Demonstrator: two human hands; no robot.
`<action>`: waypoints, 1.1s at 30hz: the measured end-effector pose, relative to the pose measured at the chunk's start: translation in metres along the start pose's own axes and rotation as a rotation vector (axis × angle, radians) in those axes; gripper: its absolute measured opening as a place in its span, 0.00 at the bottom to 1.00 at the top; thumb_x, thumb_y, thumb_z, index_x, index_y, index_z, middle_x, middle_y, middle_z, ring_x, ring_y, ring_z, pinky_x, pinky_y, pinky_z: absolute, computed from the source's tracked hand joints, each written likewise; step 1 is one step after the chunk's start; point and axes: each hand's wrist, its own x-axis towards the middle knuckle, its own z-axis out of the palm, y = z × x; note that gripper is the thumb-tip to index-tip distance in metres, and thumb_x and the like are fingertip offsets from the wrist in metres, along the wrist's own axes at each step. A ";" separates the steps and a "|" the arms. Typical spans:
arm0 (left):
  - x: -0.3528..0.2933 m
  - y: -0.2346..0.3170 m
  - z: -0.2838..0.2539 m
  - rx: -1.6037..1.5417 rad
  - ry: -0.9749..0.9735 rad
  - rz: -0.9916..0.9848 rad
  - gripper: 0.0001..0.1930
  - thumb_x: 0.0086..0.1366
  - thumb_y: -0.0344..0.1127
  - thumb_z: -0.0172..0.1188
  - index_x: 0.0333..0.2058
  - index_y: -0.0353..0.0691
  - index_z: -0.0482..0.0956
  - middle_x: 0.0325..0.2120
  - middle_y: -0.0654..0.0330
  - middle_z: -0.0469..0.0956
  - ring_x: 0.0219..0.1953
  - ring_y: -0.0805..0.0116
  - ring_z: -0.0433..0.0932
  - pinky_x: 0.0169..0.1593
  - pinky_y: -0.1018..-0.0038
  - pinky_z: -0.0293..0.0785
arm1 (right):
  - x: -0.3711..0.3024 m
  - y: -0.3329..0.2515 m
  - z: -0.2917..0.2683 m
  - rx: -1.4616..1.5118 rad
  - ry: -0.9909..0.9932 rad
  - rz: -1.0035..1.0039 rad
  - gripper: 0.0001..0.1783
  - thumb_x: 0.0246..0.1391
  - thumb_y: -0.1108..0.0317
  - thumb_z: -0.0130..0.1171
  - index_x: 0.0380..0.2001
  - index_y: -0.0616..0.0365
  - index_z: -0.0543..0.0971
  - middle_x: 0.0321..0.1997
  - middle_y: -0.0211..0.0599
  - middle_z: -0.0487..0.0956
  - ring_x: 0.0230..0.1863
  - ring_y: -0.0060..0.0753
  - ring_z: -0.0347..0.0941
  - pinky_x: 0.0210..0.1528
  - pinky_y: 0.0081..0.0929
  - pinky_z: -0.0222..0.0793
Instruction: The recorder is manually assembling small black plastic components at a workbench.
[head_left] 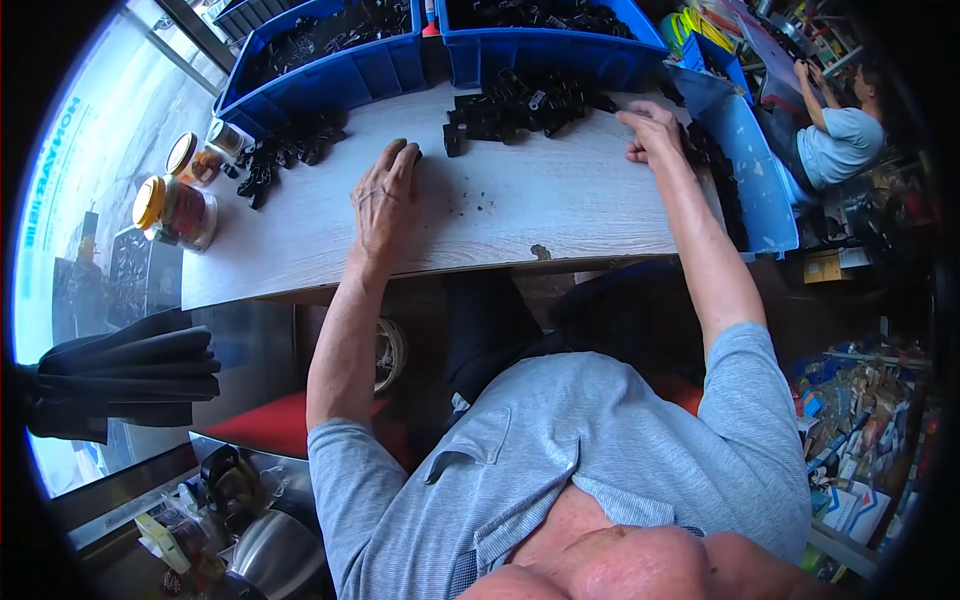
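Note:
My left hand (386,195) rests over the middle-left of the pale wooden table (560,205). Its fingers are bent together, and a bit of something dark shows by the fingertips, too small to name. At the right, my right hand (655,135) is held above the tabletop with its index finger out and the others loosely curled; nothing shows in it. Just left of that hand lies a heap of small black plastic parts (535,105). Another group of black parts (285,155) spreads beyond and left of my left hand.
Two blue bins (340,80) (560,60) of black parts stand along the far edge. A light-blue tray (757,170) holds more at the right. Lidded jars (185,212) stand at the left edge. Another person (838,135) is beyond the tray.

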 end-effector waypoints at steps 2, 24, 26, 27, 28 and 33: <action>0.002 0.000 0.002 0.025 -0.017 -0.012 0.17 0.62 0.25 0.60 0.50 0.44 0.81 0.49 0.54 0.83 0.50 0.52 0.81 0.54 0.60 0.76 | 0.007 -0.002 0.010 -0.036 -0.006 -0.017 0.26 0.51 0.61 0.71 0.53 0.52 0.79 0.26 0.32 0.76 0.16 0.23 0.70 0.17 0.26 0.72; -0.005 0.017 -0.003 0.021 -0.031 0.037 0.18 0.61 0.24 0.62 0.51 0.39 0.79 0.41 0.52 0.84 0.47 0.51 0.81 0.52 0.59 0.75 | -0.006 0.008 0.005 -0.181 -0.109 -0.093 0.23 0.51 0.63 0.72 0.49 0.58 0.80 0.28 0.33 0.80 0.15 0.19 0.68 0.15 0.22 0.69; -0.005 0.027 0.003 -0.106 0.019 0.021 0.18 0.60 0.23 0.61 0.50 0.39 0.79 0.39 0.52 0.83 0.45 0.52 0.81 0.49 0.61 0.76 | -0.006 0.013 0.001 -0.152 -0.125 -0.088 0.23 0.50 0.63 0.72 0.49 0.58 0.80 0.26 0.32 0.79 0.14 0.18 0.68 0.15 0.22 0.68; -0.005 0.035 0.006 -0.234 0.071 0.001 0.18 0.60 0.22 0.60 0.50 0.38 0.80 0.37 0.52 0.83 0.42 0.52 0.81 0.47 0.62 0.77 | -0.007 0.015 0.000 -0.127 -0.141 -0.083 0.23 0.50 0.64 0.72 0.49 0.57 0.80 0.25 0.31 0.78 0.14 0.18 0.67 0.14 0.22 0.68; -0.005 0.045 0.006 -0.279 0.106 0.024 0.18 0.60 0.21 0.59 0.49 0.38 0.80 0.36 0.51 0.82 0.39 0.52 0.81 0.44 0.63 0.78 | -0.015 0.013 0.002 -0.128 -0.148 -0.080 0.23 0.50 0.64 0.72 0.49 0.57 0.80 0.25 0.31 0.78 0.14 0.18 0.67 0.14 0.22 0.68; 0.002 0.098 0.026 -0.461 0.056 0.071 0.17 0.60 0.22 0.62 0.49 0.39 0.81 0.41 0.51 0.83 0.43 0.49 0.82 0.47 0.62 0.79 | -0.076 0.000 0.008 -0.207 -0.390 -0.029 0.20 0.50 0.64 0.71 0.47 0.55 0.81 0.19 0.26 0.73 0.12 0.18 0.65 0.13 0.21 0.65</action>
